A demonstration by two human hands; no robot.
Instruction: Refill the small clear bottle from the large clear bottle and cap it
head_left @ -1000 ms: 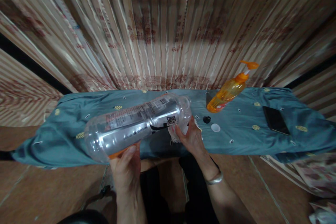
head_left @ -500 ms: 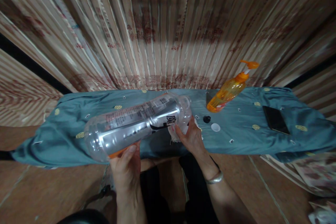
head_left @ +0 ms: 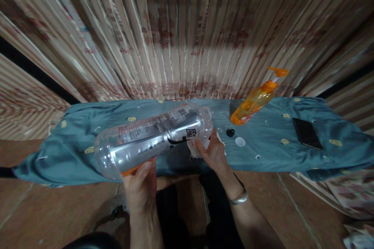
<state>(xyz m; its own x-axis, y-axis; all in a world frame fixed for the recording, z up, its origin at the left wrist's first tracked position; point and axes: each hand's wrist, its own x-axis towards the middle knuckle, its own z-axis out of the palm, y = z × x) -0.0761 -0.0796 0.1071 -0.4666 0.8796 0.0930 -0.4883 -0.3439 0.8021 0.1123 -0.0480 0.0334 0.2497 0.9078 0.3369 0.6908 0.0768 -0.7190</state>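
Bottle lies sideways across your curled fingers, left hand gripping its near end, right hand pressing a cloth against its far end.

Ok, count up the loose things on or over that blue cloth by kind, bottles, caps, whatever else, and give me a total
Bottles: 2, the clear bottle held in the left hand with the right hand at its far end, and the orange pump bottle.
Caps: 2, the black cap and the white cap.
Phones: 1, the black phone.
Total: 5
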